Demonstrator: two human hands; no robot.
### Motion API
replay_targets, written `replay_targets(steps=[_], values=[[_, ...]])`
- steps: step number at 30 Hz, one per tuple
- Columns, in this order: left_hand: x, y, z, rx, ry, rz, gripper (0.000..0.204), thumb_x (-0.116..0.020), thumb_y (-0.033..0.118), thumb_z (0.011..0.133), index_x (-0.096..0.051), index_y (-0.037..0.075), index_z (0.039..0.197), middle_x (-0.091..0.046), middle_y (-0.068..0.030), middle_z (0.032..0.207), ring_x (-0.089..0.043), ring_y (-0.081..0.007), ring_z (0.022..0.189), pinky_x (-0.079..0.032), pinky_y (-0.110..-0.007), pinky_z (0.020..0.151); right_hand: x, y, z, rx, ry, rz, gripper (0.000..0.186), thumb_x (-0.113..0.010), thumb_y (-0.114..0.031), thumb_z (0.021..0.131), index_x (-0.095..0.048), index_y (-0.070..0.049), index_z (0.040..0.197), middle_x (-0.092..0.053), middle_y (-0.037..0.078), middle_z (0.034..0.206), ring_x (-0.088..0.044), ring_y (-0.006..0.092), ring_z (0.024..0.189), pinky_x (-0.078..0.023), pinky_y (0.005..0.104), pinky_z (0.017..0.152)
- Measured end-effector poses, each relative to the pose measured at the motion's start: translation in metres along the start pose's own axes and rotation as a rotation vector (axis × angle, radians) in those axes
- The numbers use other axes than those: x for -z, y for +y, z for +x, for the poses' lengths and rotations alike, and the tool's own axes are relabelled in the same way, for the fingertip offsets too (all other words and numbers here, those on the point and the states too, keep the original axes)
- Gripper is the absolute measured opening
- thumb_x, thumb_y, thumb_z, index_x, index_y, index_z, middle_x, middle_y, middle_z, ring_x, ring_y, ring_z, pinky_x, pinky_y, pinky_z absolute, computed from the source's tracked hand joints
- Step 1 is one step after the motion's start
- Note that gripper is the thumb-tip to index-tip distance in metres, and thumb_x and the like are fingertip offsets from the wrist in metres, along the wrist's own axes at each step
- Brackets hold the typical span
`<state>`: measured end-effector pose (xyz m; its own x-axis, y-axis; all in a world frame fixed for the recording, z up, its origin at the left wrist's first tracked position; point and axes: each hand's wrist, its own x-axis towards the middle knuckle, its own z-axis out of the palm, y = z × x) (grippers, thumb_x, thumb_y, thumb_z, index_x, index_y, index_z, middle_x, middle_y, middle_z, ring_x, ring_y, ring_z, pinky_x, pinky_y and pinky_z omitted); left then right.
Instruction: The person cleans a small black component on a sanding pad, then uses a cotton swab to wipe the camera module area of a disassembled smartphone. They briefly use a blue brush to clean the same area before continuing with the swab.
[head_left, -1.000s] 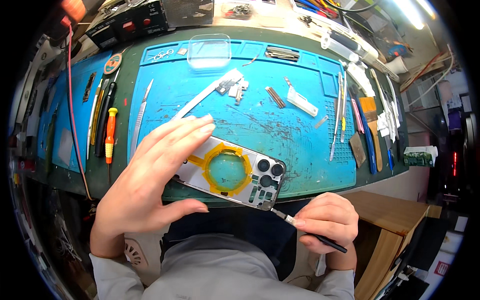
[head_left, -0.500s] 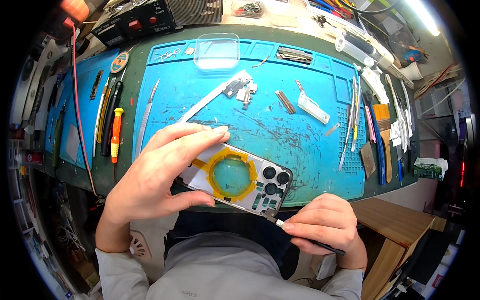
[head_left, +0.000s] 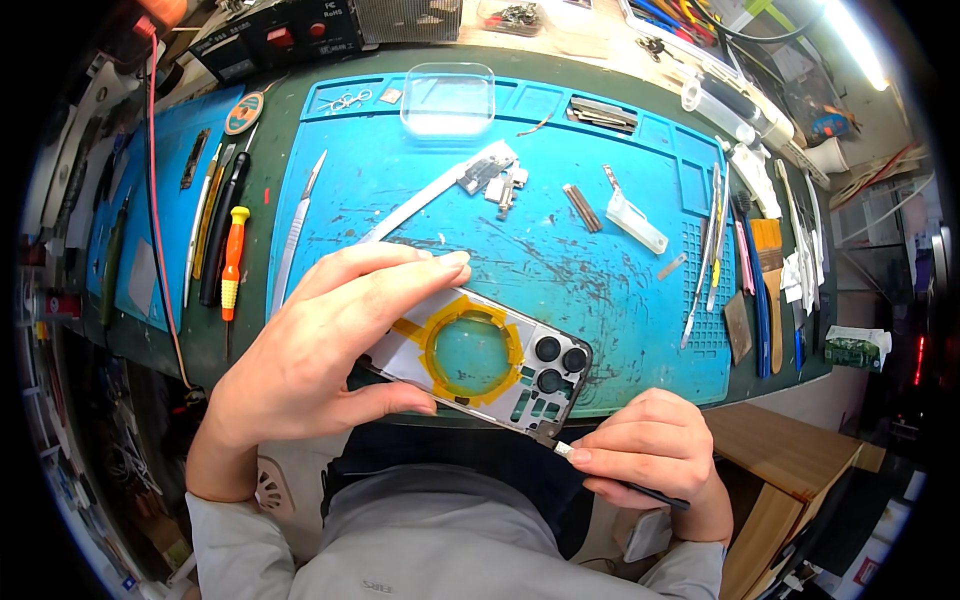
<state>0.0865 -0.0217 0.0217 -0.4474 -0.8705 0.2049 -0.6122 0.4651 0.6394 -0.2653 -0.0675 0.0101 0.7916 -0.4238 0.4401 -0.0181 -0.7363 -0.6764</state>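
Note:
My left hand (head_left: pixel 320 345) grips a phone back housing (head_left: pixel 490 408) by its left end, thumb along the near edge and fingers over the far edge. The housing is silvery, with a large round hole ringed by yellow tape (head_left: pixel 432 362). Three black camera rings (head_left: pixel 549 381) sit at its right end, beside small cut-outs. Closed around a slim black-handled tool (head_left: pixel 655 495), my right hand (head_left: pixel 650 450) brings the tool's metal end against the near edge by the camera corner. The exact shape of the tool's tip is too small to tell.
A blue work mat (head_left: pixel 590 290) lies beneath, holding a metal strip with small parts (head_left: pixel 490 175), a clear box (head_left: pixel 447 105) and a scalpel-like knife (head_left: pixel 300 230). Screwdrivers (head_left: pixel 234 265) are at left. Tweezers (head_left: pixel 706 250) and a wooden brush (head_left: pixel 769 290) lie at right. The bench's front edge is close.
The whole view has shifted slightly, so bench items appear a little to the right. Both hands keep their grips, and the tool stays at the housing's near edge.

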Motion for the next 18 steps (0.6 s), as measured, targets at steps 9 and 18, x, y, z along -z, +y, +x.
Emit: replay_targets(steps=[9, 18], values=[[-0.0003, -0.0006, -0.0008, 0.001, 0.001, 0.002, 0.097, -0.094, 0.039, 0.078, -0.054, -0.002, 0.156, -0.069, -0.0151, 0.149, -0.058, -0.0364, 0.139, -0.047, -0.048, 0.118, 0.0012, 0.0008, -0.0003, 0.0, -0.014, 0.009, 0.027, -0.088, -0.007, 0.082, -0.085, -0.005, 0.109, -0.081, 0.005, 0.099, -0.076, 0.0177, 0.081, -0.052, 0.0281, 0.064], [-0.0006, -0.0003, 0.0003, 0.002, 0.002, -0.003, 0.097, -0.095, 0.038, 0.077, -0.054, -0.002, 0.156, -0.069, -0.0152, 0.148, -0.058, -0.0366, 0.139, -0.047, -0.048, 0.118, 0.0022, 0.0014, 0.0007, 0.005, -0.033, 0.015, 0.028, -0.088, -0.006, 0.082, -0.084, -0.005, 0.11, -0.081, 0.006, 0.101, -0.076, 0.0176, 0.083, -0.052, 0.0283, 0.066]])
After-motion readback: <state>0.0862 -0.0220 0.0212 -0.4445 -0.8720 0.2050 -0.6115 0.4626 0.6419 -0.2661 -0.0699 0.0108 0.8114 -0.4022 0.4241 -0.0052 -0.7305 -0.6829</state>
